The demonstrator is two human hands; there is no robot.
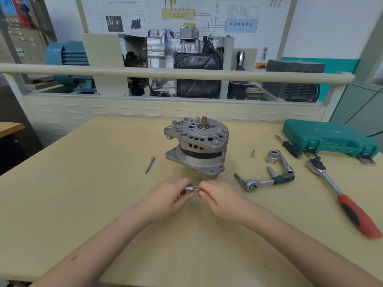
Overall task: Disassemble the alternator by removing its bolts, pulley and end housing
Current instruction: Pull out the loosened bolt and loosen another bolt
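Close to the near edge of the pale wooden table (62, 193), the left hand (165, 195) pinches a small silver socket (189, 188), and the right hand (217, 195) pinches the thin metal shank (198, 190) poking out of it; most likely a through-bolt being pulled from the socket, though the piece is too small to be sure. Just beyond the hands, the grey cast-aluminium alternator (196, 146) stands on end, copper-coloured shaft tip up, its 2 housing halves joined around the dark stator band. The pulley end faces down and is hidden, so I cannot tell whether the pulley is off. 1 long silver bolt (149, 165) lies loose to the alternator's left, so bolt removal seems under way; the end housing is not yet separated. To the right lie a small ratchet with a green collar (264, 182), a large chrome socket (272, 157), a tiny loose socket (252, 154), a big red-handled ratchet (339, 193) and a closed teal plastic tool case (329, 137).
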